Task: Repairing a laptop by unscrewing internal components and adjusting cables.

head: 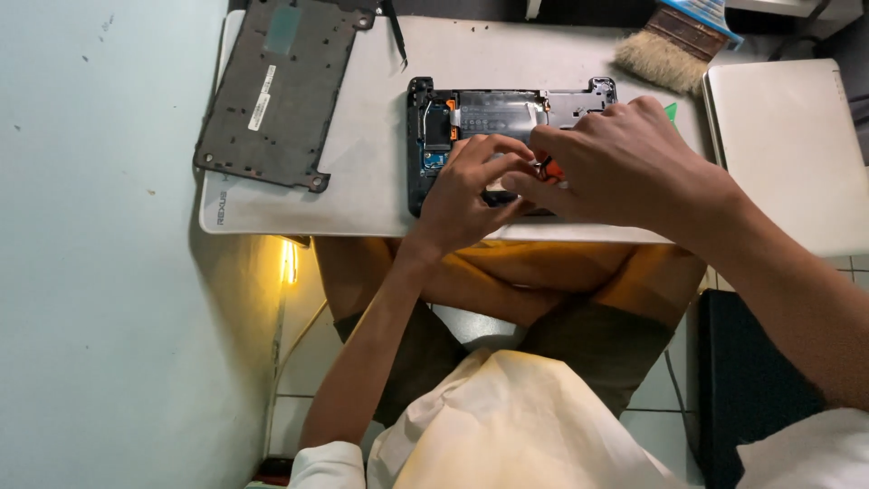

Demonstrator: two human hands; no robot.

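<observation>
While both hands crowd over the opened device point(507, 118), let's take stock of the scene. That device, a small dark-framed chassis with its silver and blue innards showing, lies on a pale grey mat point(362, 181), and everything else is placed from it. The left hand point(471, 186) sits on the device's near half, fingers curled and pressed down on the internals, held close together; whether they pinch anything, I cannot tell. The right hand point(615, 163) comes in from the device's right side, fingertips bunched tight round a small tool with an orange-red handle point(548, 167), its tip meeting the device just beside the left fingers. The two hands are touching or near enough to it at that spot.

Left of the device, well apart, a black back cover point(272, 91) lies flat, overhanging the mat's far corner. Just beyond the device's far left corner, black tweezers point(396, 36) rest. Far right of the device, a broad bristle brush point(674, 45) sits, and to the right a closed pale laptop point(783, 145). Below the device, the person's knees.
</observation>
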